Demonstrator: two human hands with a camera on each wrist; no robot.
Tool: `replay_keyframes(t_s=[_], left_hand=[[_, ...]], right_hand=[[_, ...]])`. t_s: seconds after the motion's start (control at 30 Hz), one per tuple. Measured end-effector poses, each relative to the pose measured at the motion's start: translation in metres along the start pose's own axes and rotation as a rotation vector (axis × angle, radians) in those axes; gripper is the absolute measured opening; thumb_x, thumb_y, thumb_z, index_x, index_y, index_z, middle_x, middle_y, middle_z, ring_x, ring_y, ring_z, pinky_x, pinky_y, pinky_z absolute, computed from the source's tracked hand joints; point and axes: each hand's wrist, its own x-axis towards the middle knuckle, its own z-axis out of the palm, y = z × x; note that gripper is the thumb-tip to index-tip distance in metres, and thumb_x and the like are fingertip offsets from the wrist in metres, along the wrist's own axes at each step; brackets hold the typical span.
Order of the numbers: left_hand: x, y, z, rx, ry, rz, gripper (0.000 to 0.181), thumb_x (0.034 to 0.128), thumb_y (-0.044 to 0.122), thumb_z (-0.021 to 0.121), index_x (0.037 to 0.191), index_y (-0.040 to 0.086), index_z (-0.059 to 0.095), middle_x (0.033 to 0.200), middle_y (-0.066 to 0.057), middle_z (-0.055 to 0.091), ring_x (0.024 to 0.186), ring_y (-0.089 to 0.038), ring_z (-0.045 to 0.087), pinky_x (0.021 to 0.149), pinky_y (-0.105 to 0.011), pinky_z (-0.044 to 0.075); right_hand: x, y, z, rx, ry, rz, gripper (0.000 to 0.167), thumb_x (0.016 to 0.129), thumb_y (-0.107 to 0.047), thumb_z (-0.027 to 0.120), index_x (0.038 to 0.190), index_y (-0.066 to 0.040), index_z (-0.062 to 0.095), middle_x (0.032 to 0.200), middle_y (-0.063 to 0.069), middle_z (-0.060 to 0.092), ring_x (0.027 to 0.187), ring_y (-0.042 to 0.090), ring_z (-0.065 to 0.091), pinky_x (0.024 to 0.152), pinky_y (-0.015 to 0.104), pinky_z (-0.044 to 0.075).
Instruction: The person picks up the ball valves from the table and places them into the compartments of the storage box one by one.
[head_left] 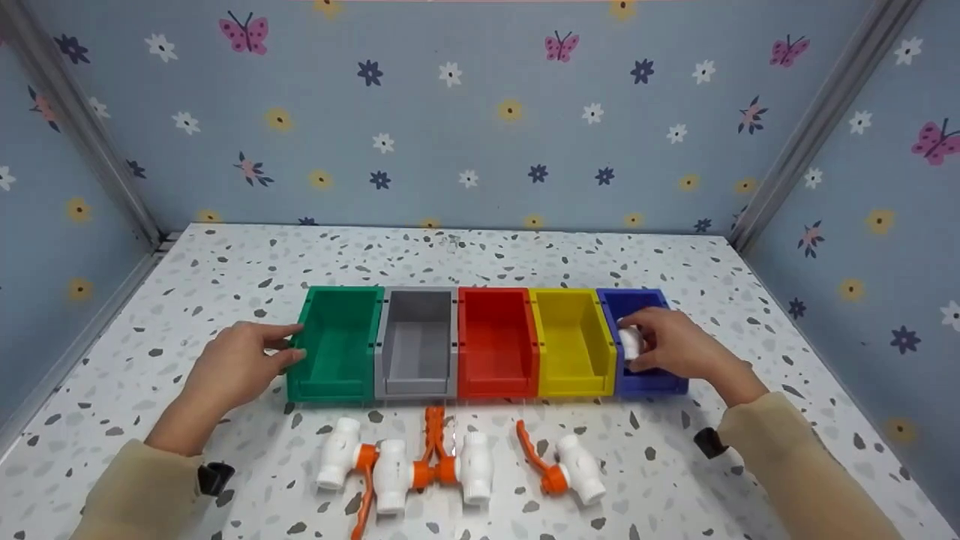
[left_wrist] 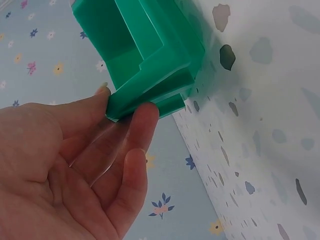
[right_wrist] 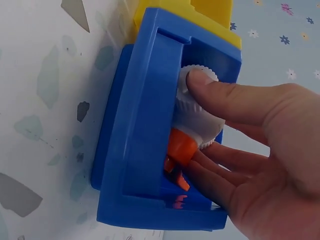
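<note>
My right hand (head_left: 671, 341) grips a white ball valve (head_left: 630, 343) inside the blue bin (head_left: 651, 385) at the right end of the row. In the right wrist view the thumb lies on the valve's ribbed white end (right_wrist: 190, 90), and the fingers are near its orange handle (right_wrist: 181, 148). At the other end of the row, my left hand (head_left: 244, 360) pinches the side edge of the green bin (head_left: 335, 388) between thumb and fingers. The left wrist view shows that hand (left_wrist: 95, 165) on the bin's rim.
Between the green and blue bins stand a grey bin (head_left: 420, 386), a red bin (head_left: 499, 386) and a yellow bin (head_left: 576, 386). Several white ball valves with orange handles, such as one valve (head_left: 579, 469), lie on the speckled table (head_left: 225, 262) in front. Patterned walls enclose the table.
</note>
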Motion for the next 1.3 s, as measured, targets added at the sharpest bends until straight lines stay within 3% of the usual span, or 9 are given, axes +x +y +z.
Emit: replay_keyframes(t_s=[0.43,0.6,0.73,0.8,0.93,1.3], left_hand=[[0.001,0.001,0.000,0.005,-0.009,-0.022,0.050,0.0979,0.025,0.066,0.143,0.006,0.054,0.125,-0.025,0.062,0.092,-0.028,0.062,0.070,-0.041,0.052],[0.000,0.000,0.001,0.005,-0.014,-0.038,0.050,0.0980,0.024,0.065,0.143,0.005,0.054,0.125,-0.026,0.062,0.090,-0.027,0.062,0.070,-0.040,0.053],[0.000,0.001,0.001,0.000,-0.014,-0.046,0.049,0.0983,0.023,0.065,0.143,0.005,0.054,0.125,-0.025,0.063,0.092,-0.027,0.063,0.073,-0.042,0.054],[0.000,0.001,0.001,0.002,-0.011,-0.041,0.049,0.0983,0.023,0.065,0.143,0.005,0.054,0.125,-0.025,0.062,0.093,-0.027,0.063,0.073,-0.043,0.054],[0.001,-0.001,0.002,0.011,-0.002,-0.024,0.049,0.0984,0.024,0.065,0.142,0.005,0.055,0.127,-0.026,0.062,0.097,-0.031,0.064,0.075,-0.045,0.055],[0.002,0.000,0.000,0.012,-0.008,-0.037,0.050,0.0985,0.025,0.065,0.143,0.005,0.054,0.126,-0.026,0.062,0.095,-0.029,0.064,0.075,-0.045,0.055]], right_hand=[[0.006,-0.006,0.006,-0.123,-0.067,0.020,0.053,0.081,-0.015,0.084,0.128,0.002,0.064,0.103,0.008,0.063,0.090,0.024,0.054,0.083,0.046,0.051],[0.004,-0.005,0.008,-0.097,-0.053,0.018,0.058,0.080,-0.016,0.085,0.132,-0.001,0.062,0.107,0.008,0.064,0.091,0.024,0.054,0.085,0.048,0.050],[0.001,-0.004,0.012,-0.064,-0.022,0.030,0.063,0.081,-0.016,0.083,0.137,-0.001,0.058,0.123,0.014,0.064,0.103,0.030,0.058,0.095,0.054,0.047],[-0.001,-0.004,0.013,-0.054,-0.009,0.045,0.064,0.083,-0.016,0.082,0.140,-0.001,0.056,0.133,0.019,0.059,0.118,0.038,0.054,0.102,0.058,0.041],[-0.007,-0.006,0.016,-0.040,0.013,0.073,0.066,0.086,-0.015,0.079,0.144,0.000,0.051,0.148,0.025,0.043,0.140,0.048,0.032,0.110,0.063,0.027],[-0.016,-0.010,0.021,-0.046,0.067,0.111,0.068,0.091,-0.017,0.073,0.152,-0.011,0.043,0.159,0.022,0.027,0.143,0.047,0.026,0.109,0.064,0.026]])
